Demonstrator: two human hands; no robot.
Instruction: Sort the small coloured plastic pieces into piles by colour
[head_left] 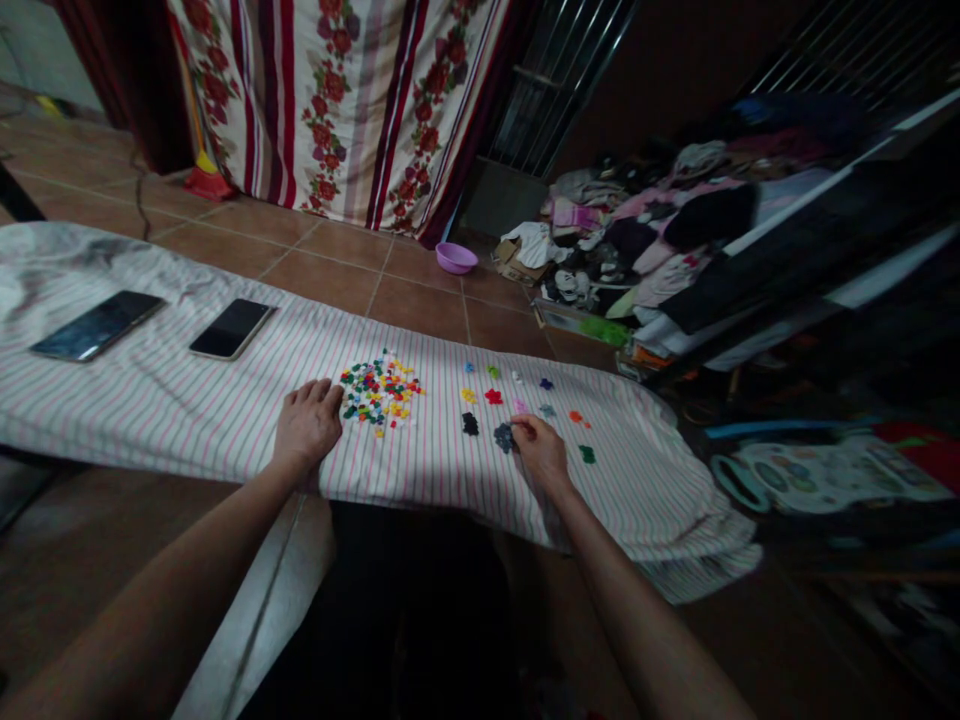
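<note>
My left hand [309, 425] lies flat on the striped cloth, its fingertips at the left edge of a mixed heap of tiny coloured pieces [381, 392]. Over to the right, my right hand [541, 450] has thumb and forefinger pinched together beside a dark grey pile [503, 437]; whatever is between them is too small to make out. Around it are small single-colour piles: black [469, 424], red [493, 397], yellow [468, 396], pink [520, 407], orange [577, 417] and dark green [587, 454]. Blue, lime, white and navy ones form the far row.
A striped cloth [420, 470] covers the long surface. Two dark-screened devices, a tablet [97, 326] and a phone [232, 329], lie at the left. Beyond are a purple basin [456, 258] on the tiled floor, a floral curtain [330, 110] and heaped clothes [637, 220].
</note>
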